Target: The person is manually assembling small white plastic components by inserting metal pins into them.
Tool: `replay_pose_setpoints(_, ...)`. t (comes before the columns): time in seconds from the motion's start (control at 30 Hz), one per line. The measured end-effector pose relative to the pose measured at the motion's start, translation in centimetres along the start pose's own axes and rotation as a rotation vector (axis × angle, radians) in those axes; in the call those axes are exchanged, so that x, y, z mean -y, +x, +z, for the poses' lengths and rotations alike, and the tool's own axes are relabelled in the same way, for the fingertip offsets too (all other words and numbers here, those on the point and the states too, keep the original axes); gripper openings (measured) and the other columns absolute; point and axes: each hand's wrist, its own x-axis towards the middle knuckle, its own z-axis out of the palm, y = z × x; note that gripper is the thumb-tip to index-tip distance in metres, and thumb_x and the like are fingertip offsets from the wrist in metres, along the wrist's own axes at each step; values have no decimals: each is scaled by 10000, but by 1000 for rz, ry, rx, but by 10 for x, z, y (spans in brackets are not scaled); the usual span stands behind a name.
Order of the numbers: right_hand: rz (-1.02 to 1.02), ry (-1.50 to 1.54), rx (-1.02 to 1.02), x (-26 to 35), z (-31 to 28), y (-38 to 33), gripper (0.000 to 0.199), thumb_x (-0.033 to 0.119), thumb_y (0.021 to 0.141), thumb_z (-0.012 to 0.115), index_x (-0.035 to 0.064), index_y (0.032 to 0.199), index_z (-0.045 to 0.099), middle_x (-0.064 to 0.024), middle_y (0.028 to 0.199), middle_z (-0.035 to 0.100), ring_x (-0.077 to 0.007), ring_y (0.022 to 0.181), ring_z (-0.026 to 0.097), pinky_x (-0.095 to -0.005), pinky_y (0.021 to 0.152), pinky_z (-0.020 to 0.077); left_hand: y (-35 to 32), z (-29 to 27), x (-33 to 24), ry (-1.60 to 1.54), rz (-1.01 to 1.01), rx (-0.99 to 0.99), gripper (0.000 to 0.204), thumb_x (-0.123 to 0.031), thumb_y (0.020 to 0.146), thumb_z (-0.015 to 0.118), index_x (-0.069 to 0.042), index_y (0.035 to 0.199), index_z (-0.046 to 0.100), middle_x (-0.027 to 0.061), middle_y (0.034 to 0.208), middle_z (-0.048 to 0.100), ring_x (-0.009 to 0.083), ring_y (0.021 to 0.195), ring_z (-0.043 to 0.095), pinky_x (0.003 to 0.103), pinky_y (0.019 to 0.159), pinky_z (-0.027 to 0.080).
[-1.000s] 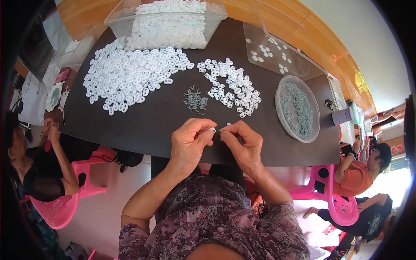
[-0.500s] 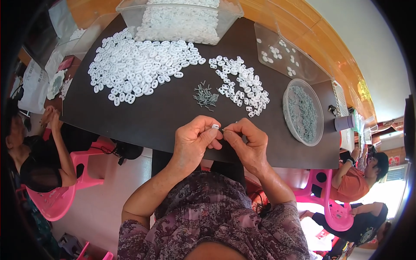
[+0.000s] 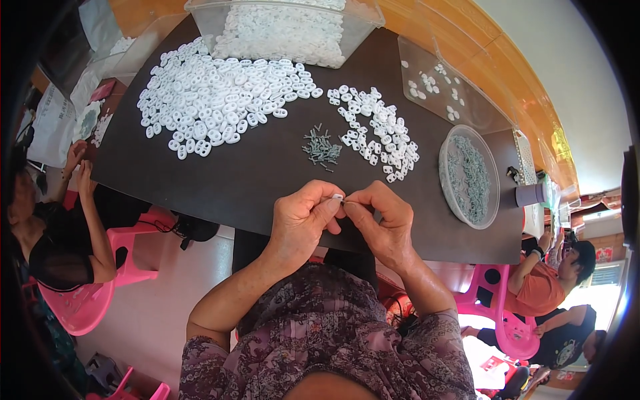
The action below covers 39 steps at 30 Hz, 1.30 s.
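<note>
Close to the table's near edge, my left hand [image 3: 303, 210] pinches a small white plastic piece [image 3: 338, 197] between thumb and forefinger. My right hand [image 3: 381, 217] meets it from the other side, its thumb and forefinger closed on a tiny dark screw [image 3: 343, 203] at the white piece. The fingertips partly cover both. Beyond my hands lies a little heap of grey screws [image 3: 323, 148]. To its right are scattered small white plastic pieces [image 3: 387, 137], and at the left spreads a large pile of white oval two-holed pieces [image 3: 207, 100].
A clear bin [image 3: 200, 20] of white pieces stands at the far edge. On the right are a round tub [image 3: 443, 173] of screws, a clear lid [image 3: 427, 60] with white bits, and a purple cup [image 3: 530, 195]. People sit on both sides, near pink chairs [image 3: 83, 307].
My right fingers have come closer to the white piece, and the screw now meets it. The view has shifted slightly.
</note>
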Motion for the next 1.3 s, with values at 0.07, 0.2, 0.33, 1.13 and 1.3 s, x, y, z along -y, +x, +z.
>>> replay_pose_setpoints(0.07, -7, -2, 3, 0, -1, 0, 38, -2, 803, 659, 8, 839, 649, -60, 732, 579, -140, 608, 545, -268, 525, 424, 0, 1, 0, 2, 2, 0, 110, -30, 924, 553, 15, 1007, 610, 35, 776, 621, 74, 617, 570, 199, 550, 458)
replay_pose_setpoints(0.2, 5, 8, 19, 1, -1, 2, 34, 0, 800, 658, 7, 829, 644, -60, 726, 572, -139, 605, 541, -269, 521, 420, -2, 3, 1, 7, 45, -23, 111, -32, 924, 559, 14, 1005, 619, 38, 768, 621, 72, 600, 565, 199, 540, 459)
replay_pose_setpoints(0.33, 28, 14, 63, 2, -1, 4, 26, 20, 807, 648, 5, 816, 629, -57, 714, 556, -141, 596, 527, -274, 518, 410, -5, 5, 1, -29, 71, -38, 110, -37, 924, 564, 15, 1000, 624, 39, 765, 622, 71, 592, 564, 198, 536, 459)
replay_pose_setpoints(1.13, 204, 129, 111, 8, 1, 10, 70, 53, 849, 648, -9, 863, 617, -39, 760, 612, -79, 661, 558, -239, 578, 448, -5, 0, -1, -100, 73, -48, 183, -48, 947, 524, 25, 1102, 589, 65, 808, 623, 83, 608, 570, 195, 558, 463)
replay_pose_setpoints(1.3, 223, 101, 124, 9, 1, 12, 99, 81, 857, 645, -12, 858, 611, -37, 744, 601, -66, 652, 535, -230, 565, 436, -5, 5, 1, -75, 126, -87, 140, -18, 933, 529, 22, 1039, 611, 55, 797, 624, 80, 599, 573, 194, 552, 461)
